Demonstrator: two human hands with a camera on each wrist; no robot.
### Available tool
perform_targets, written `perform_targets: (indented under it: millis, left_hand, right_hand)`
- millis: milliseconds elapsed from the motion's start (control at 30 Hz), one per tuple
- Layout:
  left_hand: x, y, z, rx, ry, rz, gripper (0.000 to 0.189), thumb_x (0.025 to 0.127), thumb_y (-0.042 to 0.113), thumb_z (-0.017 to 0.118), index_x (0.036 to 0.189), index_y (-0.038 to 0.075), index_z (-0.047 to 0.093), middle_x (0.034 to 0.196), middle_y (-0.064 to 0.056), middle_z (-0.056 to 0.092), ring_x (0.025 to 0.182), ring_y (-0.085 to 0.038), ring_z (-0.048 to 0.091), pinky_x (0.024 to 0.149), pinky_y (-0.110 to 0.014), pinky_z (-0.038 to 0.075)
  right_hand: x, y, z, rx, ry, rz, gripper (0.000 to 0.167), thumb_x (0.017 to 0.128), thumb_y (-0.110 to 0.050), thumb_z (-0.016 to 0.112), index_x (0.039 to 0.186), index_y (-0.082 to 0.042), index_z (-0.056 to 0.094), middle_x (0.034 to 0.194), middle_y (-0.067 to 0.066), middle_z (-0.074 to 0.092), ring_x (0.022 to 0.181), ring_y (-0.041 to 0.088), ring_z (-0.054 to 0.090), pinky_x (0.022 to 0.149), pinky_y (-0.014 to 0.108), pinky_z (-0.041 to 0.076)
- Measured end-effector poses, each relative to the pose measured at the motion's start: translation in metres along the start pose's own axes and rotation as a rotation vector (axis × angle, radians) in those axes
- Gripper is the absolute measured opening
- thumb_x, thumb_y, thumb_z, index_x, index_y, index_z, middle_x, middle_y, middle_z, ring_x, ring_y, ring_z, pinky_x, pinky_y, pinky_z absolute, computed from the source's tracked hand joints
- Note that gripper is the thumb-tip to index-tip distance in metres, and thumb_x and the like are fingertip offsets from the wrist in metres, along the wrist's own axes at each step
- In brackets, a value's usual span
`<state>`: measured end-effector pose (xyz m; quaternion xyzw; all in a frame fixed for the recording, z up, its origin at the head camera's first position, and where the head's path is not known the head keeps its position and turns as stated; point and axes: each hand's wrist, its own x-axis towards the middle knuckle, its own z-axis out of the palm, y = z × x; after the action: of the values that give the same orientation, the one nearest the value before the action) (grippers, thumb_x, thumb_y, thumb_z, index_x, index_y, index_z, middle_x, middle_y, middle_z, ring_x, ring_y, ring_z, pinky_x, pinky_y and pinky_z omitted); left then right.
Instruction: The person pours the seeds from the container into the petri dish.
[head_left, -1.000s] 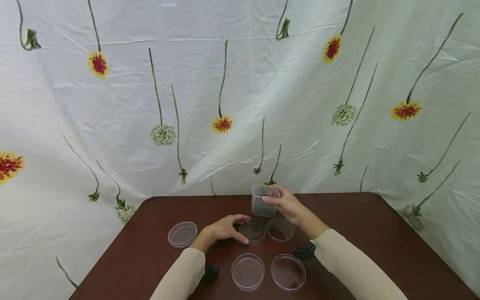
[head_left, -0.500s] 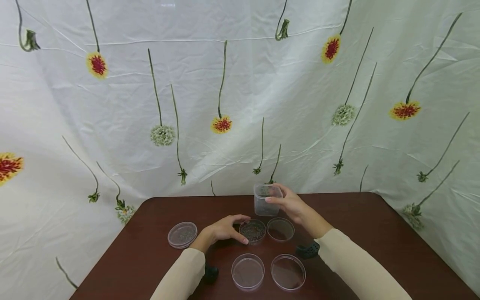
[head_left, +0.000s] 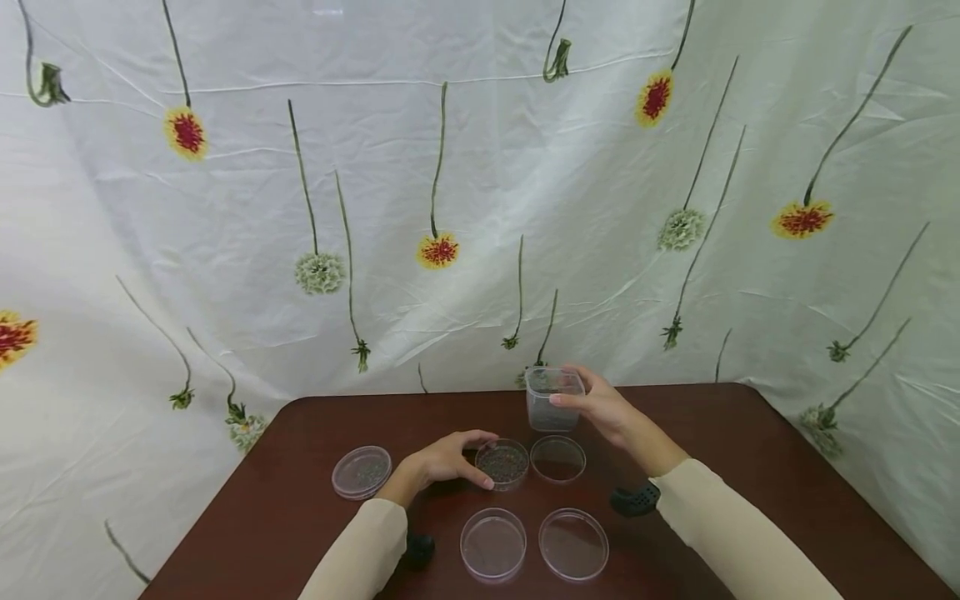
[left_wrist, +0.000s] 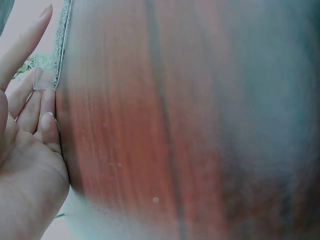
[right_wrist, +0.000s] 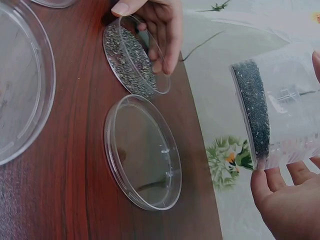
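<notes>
My right hand grips a clear square plastic tub, held above the back row of dishes. In the right wrist view, a layer of dark speckled grains covers the tub's bottom. My left hand holds a round petri dish on the table, thumb at the near rim and fingers round the far side. Similar grains cover that dish's floor. Just right of it stands a bare petri dish, below the tub. The left wrist view shows mostly blurred tabletop beside the left palm.
Two bare petri dishes stand side by side nearer me. Farther left on the brown table lies another petri dish with some greyish bits in it. A white flowered cloth hangs behind the table's back edge.
My right hand has carried the tub a little to the right, away from the grain-filled dish and over the bare one. My left hand stays at its dish. The head view shifts slightly.
</notes>
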<state>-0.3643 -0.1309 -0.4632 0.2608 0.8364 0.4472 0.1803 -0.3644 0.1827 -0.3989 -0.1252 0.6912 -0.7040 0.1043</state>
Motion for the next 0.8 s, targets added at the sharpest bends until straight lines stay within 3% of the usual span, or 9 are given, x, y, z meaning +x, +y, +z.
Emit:
perform_targets:
  millis: [200, 800]
  left_hand:
    - [-0.001, 0.000, -0.001, -0.001, 0.001, -0.002, 0.076, 0.080, 0.013, 0.092, 0.147, 0.008, 0.057, 0.144, -0.011, 0.057, 0.138, -0.037, 0.045, 0.113, -0.058, 0.032]
    - [-0.003, 0.000, 0.000, 0.001, 0.003, -0.015, 0.076, 0.081, 0.017, 0.091, 0.148, 0.010, 0.056, 0.144, -0.009, 0.057, 0.138, -0.035, 0.045, 0.114, -0.057, 0.033]
  right_hand:
    - [-0.003, -0.004, -0.008, -0.038, 0.019, -0.007, 0.088, 0.094, -0.012, 0.074, 0.162, 0.001, 0.020, 0.159, 0.028, 0.029, 0.143, 0.042, 0.034, 0.116, 0.057, 0.026]
    - [-0.035, 0.004, -0.054, -0.087, 0.049, -0.001, 0.087, 0.098, -0.013, 0.071, 0.163, -0.001, 0.016, 0.161, 0.029, 0.024, 0.148, 0.045, 0.025, 0.117, 0.063, 0.017]
